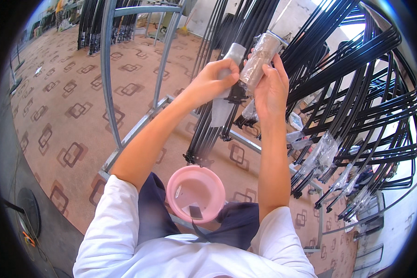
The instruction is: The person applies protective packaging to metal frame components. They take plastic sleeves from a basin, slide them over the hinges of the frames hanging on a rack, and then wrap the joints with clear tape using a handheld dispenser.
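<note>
A roll of clear plastic film (260, 62) on a brown core is gripped in my right hand (271, 90), its fingers wrapped round the side. Just left of the roll, my left hand (215, 78) is closed in a pinch on a translucent plastic strip (219, 112). Part of that strip rises above the fingers and part hangs below them. Behind and under both hands stands a bundle of thin black metal rods (204, 139), leaning with its dark fittings toward me. Whether the strip joins the roll, I cannot tell.
A pink basin (172, 193) sits between my legs with a small dark object (196, 212) in it. At left rises a grey metal frame (107, 78). Many black bent tube frames (375, 104) crowd the right, some ends wrapped in clear plastic (322, 153). Patterned carpet (78, 134) covers the floor.
</note>
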The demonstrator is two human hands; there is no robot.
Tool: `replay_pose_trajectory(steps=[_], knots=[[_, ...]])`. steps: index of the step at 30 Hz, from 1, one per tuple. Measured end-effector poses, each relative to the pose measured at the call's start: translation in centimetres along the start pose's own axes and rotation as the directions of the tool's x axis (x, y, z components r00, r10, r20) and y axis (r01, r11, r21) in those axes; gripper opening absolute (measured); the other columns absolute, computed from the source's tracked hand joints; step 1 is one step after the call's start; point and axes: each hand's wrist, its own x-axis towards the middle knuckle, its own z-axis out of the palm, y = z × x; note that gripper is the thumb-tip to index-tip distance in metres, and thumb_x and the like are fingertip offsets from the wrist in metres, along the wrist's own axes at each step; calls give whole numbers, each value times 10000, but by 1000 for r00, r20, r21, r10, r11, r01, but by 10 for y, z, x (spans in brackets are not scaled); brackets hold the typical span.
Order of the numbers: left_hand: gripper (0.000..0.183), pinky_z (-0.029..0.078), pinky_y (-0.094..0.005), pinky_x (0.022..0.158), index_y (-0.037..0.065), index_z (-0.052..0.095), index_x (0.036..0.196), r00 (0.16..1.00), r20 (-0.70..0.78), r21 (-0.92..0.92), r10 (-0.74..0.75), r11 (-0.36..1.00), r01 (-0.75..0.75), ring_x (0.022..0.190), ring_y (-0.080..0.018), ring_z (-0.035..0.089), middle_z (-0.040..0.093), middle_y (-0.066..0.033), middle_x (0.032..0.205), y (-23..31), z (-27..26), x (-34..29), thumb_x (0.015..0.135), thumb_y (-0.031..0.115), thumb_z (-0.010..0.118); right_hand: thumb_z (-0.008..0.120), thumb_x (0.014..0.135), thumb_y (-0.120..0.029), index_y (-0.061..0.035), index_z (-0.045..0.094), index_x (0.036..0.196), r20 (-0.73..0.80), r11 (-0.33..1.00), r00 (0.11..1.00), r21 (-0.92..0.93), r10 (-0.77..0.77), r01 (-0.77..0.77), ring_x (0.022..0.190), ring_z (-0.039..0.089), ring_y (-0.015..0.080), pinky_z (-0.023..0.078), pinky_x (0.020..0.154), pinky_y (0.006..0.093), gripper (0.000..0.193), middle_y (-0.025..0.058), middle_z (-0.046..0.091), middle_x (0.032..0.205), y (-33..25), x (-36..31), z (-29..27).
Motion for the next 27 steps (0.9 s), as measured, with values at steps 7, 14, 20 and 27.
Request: replay_pose_trajectory(steps=[7, 14, 20, 27], knots=[[112, 374, -243, 689, 32, 502, 790, 1000, -2, 1, 11, 1000, -11, 755, -94, 449, 505, -20, 741, 0, 2, 0, 748, 126, 545, 433, 765, -42, 38, 342, 1219, 36, 998, 999, 50, 34, -35, 951, 513, 212, 408, 866, 332, 470, 145, 499, 1056, -4, 1, -3], [153, 377, -240, 692, 40, 512, 813, 995, 12, 3, -102, 995, 102, 759, -97, 468, 522, -31, 783, 6, 5, 0, 722, 147, 572, 430, 767, -36, 36, 347, 1220, 68, 997, 995, -17, 77, -76, 927, 535, 208, 431, 843, 325, 465, 146, 509, 1055, -10, 0, -5], [129, 369, -242, 676, 43, 503, 801, 998, 26, -32, -56, 998, 57, 737, -88, 452, 515, -19, 779, 6, 7, -1, 746, 142, 564, 415, 769, -16, 32, 329, 1248, 117, 996, 990, -57, 75, -69, 959, 531, 188, 426, 853, 315, 489, 137, 506, 1078, -9, 1, -7], [83, 375, -261, 666, 43, 474, 772, 998, 41, 2, 55, 998, -55, 721, -104, 442, 494, -22, 728, -13, 11, 6, 765, 108, 526, 459, 777, -43, 39, 299, 1256, 134, 991, 990, -131, 34, -16, 1007, 521, 223, 434, 882, 341, 512, 188, 466, 1155, -8, 2, -14]])
